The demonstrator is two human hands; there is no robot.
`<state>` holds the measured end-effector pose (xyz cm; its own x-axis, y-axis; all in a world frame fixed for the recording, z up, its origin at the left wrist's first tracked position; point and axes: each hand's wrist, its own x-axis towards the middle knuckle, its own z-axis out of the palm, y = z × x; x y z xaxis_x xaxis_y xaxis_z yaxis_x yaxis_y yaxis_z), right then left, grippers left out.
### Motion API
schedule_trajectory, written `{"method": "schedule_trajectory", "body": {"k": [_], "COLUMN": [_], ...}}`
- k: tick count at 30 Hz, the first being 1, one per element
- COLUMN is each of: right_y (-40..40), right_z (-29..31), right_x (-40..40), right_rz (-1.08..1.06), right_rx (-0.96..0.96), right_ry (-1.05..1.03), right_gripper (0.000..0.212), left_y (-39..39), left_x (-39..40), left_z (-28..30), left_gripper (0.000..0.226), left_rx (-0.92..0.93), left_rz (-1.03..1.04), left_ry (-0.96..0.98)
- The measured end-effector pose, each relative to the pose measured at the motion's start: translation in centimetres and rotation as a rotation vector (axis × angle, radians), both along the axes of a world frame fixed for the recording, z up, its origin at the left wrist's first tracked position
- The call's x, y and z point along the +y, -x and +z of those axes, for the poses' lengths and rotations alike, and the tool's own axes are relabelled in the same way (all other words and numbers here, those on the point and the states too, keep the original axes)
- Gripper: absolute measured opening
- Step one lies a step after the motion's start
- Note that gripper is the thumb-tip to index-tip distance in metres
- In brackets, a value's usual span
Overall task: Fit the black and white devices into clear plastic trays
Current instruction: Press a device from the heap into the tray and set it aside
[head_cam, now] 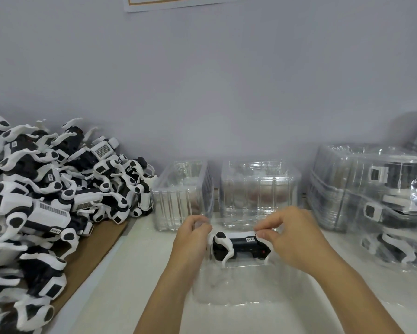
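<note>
Curled fingers of the right hand (291, 233) pinch the right end of a black and white device (241, 247), thumb below and fingertips on top, just beside a small white label on its upper face. Fingers of the left hand (190, 239) are also curled, narrow, closing on the left edge of a clear plastic tray (236, 285) at the device's left end; whether they touch the device itself I cannot tell. That device lies lengthwise across the far part of this tray, its white legs pointing down into the moulded hollows, its black body level between the two hands. Both forearms reach in from the lower edge, the left one crossing over the tray's near left corner.

Beyond the hands, against the wall (226, 80), stand two stacks of empty clear trays (258, 191), side by side and close to the fingertips; the left stack sits just behind the left hand. To the right, well apart from the work, a stack of filled trays (376, 189) shows black and white shapes through the plastic. On the left, a large pile of loose devices (46, 189) rests on a sheet of brown cardboard (91, 251), heaped up to the wall. All of it sits on a white table (120, 285). A paper sheet (178, 2) hangs on the wall at the top edge.
</note>
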<state>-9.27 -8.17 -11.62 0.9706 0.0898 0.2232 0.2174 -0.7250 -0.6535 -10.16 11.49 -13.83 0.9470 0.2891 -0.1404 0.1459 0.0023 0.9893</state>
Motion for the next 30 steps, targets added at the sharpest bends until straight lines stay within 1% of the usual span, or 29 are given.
{"method": "schedule_trajectory", "body": {"k": [2, 6, 11, 15, 19, 22, 24, 26, 28, 30], "right_y": [-0.1, -0.1, -0.1, 0.1, 0.3, 0.6, 0.7, 0.6, 0.6, 0.6], "right_z": [-0.1, -0.2, 0.1, 0.4, 0.3, 0.1, 0.0, -0.1, -0.2, -0.2], "right_x": [-0.1, -0.1, -0.4, -0.4, 0.4, 1.2, 1.5, 1.7, 1.8, 1.9], "right_rz": [0.005, 0.003, 0.031, 0.039, 0.054, 0.089, 0.098, 0.083, 0.07, 0.058], "right_rx": [0.018, 0.021, 0.052, 0.063, 0.048, 0.067, 0.084, 0.073, 0.051, 0.046], "right_ry": [-0.002, -0.012, -0.012, -0.024, 0.036, 0.077, 0.114, 0.157, 0.19, 0.197], "right_gripper": [0.018, 0.024, 0.02, 0.023, 0.018, 0.015, 0.013, 0.014, 0.016, 0.019], "left_y": [0.0, 0.0, 0.1, 0.1, 0.1, 0.1, 0.1, 0.1, 0.2, 0.3], "left_x": [0.0, 0.0, 0.1, 0.2, 0.2, 0.2, 0.3, 0.4, 0.5, 0.3], "left_z": [-0.1, -0.1, -0.1, -0.1, -0.1, -0.2, -0.1, 0.0, 0.4, 1.0], "left_gripper": [0.015, 0.016, 0.015, 0.015, 0.014, 0.014, 0.014, 0.019, 0.025, 0.021], "left_rx": [-0.002, -0.001, 0.003, -0.014, -0.02, -0.02, -0.05, -0.139, -0.272, -0.393], "left_rz": [0.0, 0.0, 0.014, 0.038, 0.034, 0.026, 0.005, -0.036, -0.075, -0.156], "left_ry": [-0.002, -0.017, -0.029, -0.033, -0.022, -0.05, -0.131, -0.341, -0.553, -0.718]}}
